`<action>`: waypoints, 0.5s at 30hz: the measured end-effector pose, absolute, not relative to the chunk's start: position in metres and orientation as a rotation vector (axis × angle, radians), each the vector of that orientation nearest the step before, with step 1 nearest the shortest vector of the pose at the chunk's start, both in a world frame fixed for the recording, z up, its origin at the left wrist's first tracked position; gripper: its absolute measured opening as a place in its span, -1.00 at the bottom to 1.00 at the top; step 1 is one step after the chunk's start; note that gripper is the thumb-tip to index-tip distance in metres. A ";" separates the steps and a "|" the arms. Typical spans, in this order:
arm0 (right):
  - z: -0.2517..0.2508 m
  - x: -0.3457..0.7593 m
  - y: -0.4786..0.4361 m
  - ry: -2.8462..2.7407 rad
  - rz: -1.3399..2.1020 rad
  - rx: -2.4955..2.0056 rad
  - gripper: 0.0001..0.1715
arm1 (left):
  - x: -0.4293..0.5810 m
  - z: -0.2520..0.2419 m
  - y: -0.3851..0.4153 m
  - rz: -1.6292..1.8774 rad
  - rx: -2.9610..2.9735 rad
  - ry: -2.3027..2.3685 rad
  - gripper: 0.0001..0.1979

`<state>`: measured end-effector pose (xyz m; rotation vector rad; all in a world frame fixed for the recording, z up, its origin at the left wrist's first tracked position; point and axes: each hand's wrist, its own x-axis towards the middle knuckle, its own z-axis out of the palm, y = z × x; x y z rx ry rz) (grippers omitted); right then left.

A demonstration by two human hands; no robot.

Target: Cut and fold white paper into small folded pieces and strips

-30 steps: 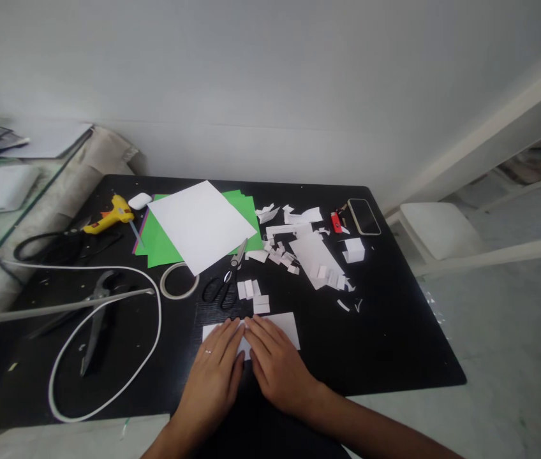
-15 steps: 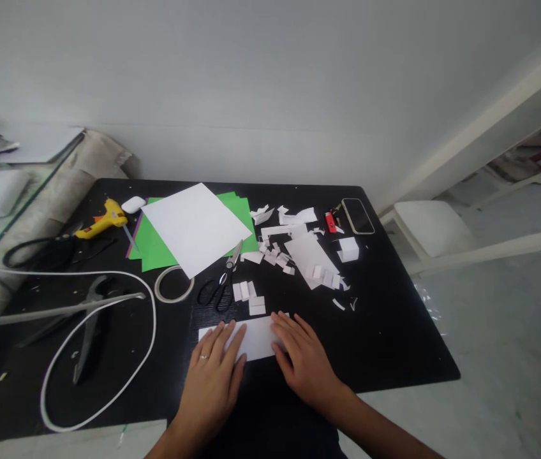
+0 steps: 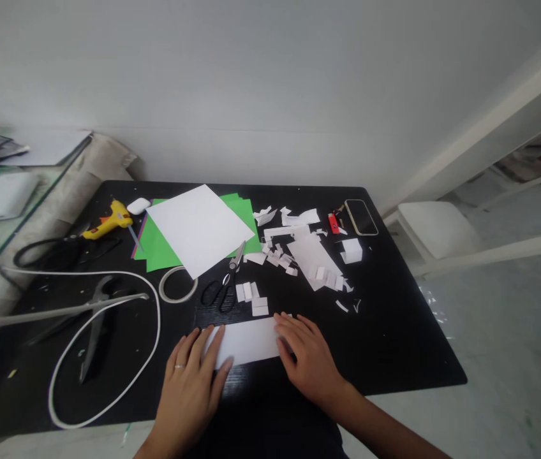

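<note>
A white paper strip (image 3: 250, 341) lies flat near the front edge of the black table. Across its left end rest the outstretched fingers of my left hand (image 3: 190, 376), a ring on one of them. My right hand (image 3: 307, 356) lies over the right end, fingers extended and pressing down. Just beyond the strip are small folded paper pieces (image 3: 259, 306) and black-handled scissors (image 3: 226, 280), their blades pointing away and touching the large white sheet (image 3: 201, 229).
Green sheets (image 3: 159, 254) lie under the white one. A yellow glue gun (image 3: 113, 220), tape roll (image 3: 178, 285) and looping white cable (image 3: 108, 408) are at left. Paper scraps (image 3: 316, 258), a small paper box (image 3: 351, 250), a red lighter (image 3: 333, 223) and a phone (image 3: 361, 217) sit right.
My left hand has slid left along the strip to its left end, baring more of its middle. My right hand stays on the right end. The view has shifted slightly.
</note>
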<state>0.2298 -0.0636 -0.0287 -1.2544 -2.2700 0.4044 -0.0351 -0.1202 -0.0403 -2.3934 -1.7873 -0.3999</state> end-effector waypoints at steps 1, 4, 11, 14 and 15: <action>-0.028 0.230 -0.062 -2.268 0.407 -1.255 -0.68 | -0.040 -0.040 -0.121 -0.394 -2.384 -1.801 -0.52; -0.025 0.230 -0.057 -2.253 0.429 -1.265 -0.71 | -0.049 -0.041 -0.122 -0.408 -2.370 -1.846 -0.53; -0.026 0.202 -0.055 -2.215 0.557 -1.224 -0.69 | -0.046 -0.051 -0.121 -0.493 -2.353 -1.871 -0.51; -0.026 0.172 -0.057 -2.297 0.719 -1.182 -0.76 | -0.046 -0.052 -0.122 -0.494 -2.367 -1.877 -0.51; -0.024 0.162 -0.057 -2.359 0.723 -1.210 -0.81 | -0.047 -0.052 -0.123 -0.498 -2.373 -1.877 -0.51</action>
